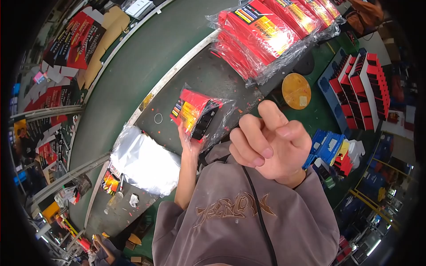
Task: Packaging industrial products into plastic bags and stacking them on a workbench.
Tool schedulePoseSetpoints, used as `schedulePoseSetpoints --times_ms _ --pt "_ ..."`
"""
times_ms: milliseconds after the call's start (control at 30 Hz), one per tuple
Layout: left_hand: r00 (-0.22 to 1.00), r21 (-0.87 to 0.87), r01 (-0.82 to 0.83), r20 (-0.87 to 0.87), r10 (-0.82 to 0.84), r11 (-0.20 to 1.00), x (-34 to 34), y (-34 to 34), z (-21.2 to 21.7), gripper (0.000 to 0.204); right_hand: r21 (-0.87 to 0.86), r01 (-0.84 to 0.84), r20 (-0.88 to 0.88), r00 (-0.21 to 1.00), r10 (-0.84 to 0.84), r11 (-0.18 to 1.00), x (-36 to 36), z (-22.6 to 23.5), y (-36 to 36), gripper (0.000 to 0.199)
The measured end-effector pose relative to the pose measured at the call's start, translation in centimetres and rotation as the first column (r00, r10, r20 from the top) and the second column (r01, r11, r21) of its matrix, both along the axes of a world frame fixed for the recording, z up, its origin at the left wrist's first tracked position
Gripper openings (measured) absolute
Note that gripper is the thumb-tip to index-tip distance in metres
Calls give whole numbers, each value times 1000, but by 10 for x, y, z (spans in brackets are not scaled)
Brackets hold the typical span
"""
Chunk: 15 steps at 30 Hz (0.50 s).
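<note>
My left hand (188,142) holds a red and black boxy device (195,113) with a yellow printed face, loosely wrapped in a clear plastic bag, just above the worktable. The fingers are wrapped round its near end; the bag's slack end spreads to the right. My right hand (277,146) is raised close to the camera, palm up, with the fingers curled in and the thumb bent toward them. Nothing shows in it. Left of my left forearm lies a stack of clear plastic bags (146,162) on the table.
Bagged red devices (262,33) are piled at the table's far end. A green conveyor belt (128,57) runs along the left, behind a pale rail. A round yellow stool (296,91), red parts in racks (361,91) and blue packages (327,145) stand on the right.
</note>
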<state>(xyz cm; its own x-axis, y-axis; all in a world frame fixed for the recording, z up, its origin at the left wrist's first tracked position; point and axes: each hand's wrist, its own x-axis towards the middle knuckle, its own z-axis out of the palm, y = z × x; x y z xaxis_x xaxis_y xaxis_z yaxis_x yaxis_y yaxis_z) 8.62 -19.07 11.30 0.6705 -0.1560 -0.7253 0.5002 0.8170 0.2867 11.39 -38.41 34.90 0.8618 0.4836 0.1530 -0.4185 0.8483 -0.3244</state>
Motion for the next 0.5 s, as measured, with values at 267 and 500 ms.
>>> schedulePoseSetpoints --times_ms 267,500 --pt "999 26 18 -29 -17 999 -1 4 -8 53 58 -25 63 998 21 998 0 7 10 16" --pt "1000 13 0 4 0 1000 3 3 21 53 51 -32 59 998 29 998 1 15 17 14"
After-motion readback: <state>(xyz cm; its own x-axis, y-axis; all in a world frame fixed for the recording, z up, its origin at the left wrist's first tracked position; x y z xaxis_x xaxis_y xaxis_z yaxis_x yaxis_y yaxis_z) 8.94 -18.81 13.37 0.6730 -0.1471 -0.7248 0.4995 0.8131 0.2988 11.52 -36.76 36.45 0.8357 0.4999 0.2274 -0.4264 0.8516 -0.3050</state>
